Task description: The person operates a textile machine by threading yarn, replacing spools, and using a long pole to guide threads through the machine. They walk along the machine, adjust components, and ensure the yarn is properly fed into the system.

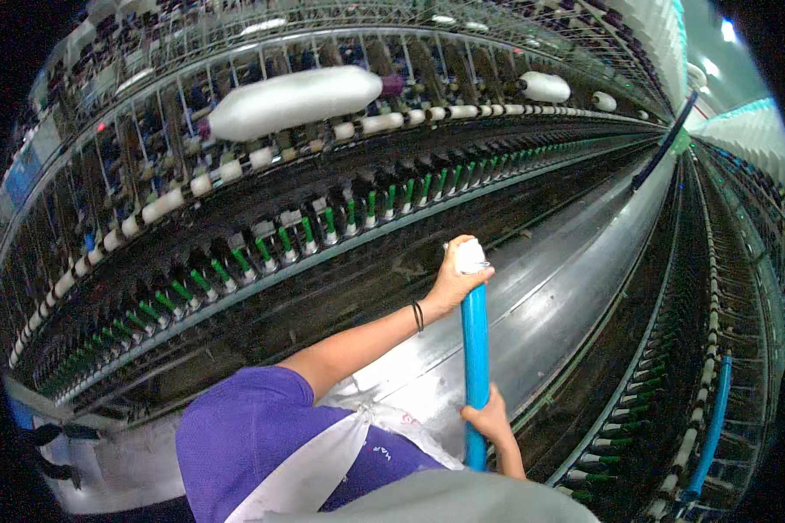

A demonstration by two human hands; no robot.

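A straight blue tube stands upright in front of my body, with a white rounded lump at its upper end. My left hand is closed around that lump, its thumb across the near side just above the blue part. Whether the lump is a cap or wound yarn cannot be told. Lower down, my right hand wraps round the tube near my waist. The tube's bottom end is hidden by my white apron.
A long spinning frame with rows of green bobbins runs along my left, a large white roving bobbin hanging above. Another frame lines my right, with a second blue tube on it. A shiny aisle floor lies between.
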